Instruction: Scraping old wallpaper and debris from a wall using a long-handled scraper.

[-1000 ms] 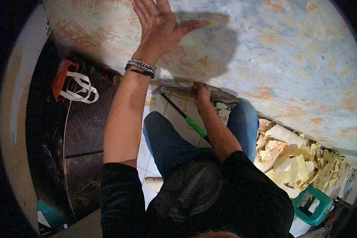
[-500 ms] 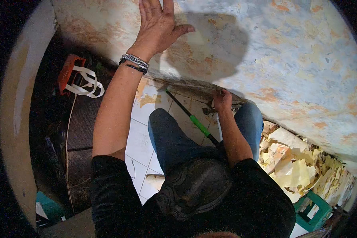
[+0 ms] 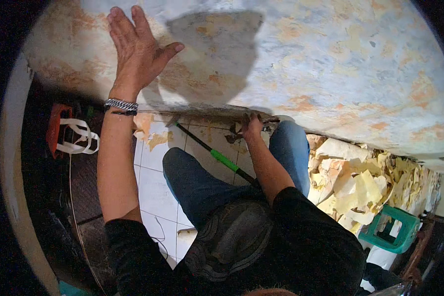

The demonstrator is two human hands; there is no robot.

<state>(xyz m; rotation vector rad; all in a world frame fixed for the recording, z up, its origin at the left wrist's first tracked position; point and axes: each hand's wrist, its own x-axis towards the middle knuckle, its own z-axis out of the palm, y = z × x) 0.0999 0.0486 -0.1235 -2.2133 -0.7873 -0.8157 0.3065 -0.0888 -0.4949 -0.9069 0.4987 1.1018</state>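
My left hand (image 3: 139,58) is raised with its fingers spread and its palm against the mottled wall (image 3: 311,54), where patches of peeled paint show. A silver chain bracelet circles that wrist. Low down, my right hand (image 3: 252,127) is at the base of the wall, its fingers bent. A small dark thing lies beside those fingers; what they hold, if anything, is too unclear to name. Dark scraps (image 3: 234,133) are on the floor close by. A long-handled scraper (image 3: 224,159) with a black and green handle slants across the tiles between my knees, its head towards the wall.
Peeled yellowish flakes (image 3: 352,190) are heaped along the wall to my right, beside a green plastic stool (image 3: 397,232). At left, an orange thing with white straps (image 3: 79,135) sits by dark brown furniture (image 3: 86,182). A thin cable (image 3: 160,237) lies on the white tiles.
The view has shifted, so most things sit further left in it. My left hand stays spread at the wall. My right hand stays low at the wall base, its fingers slightly less curled.
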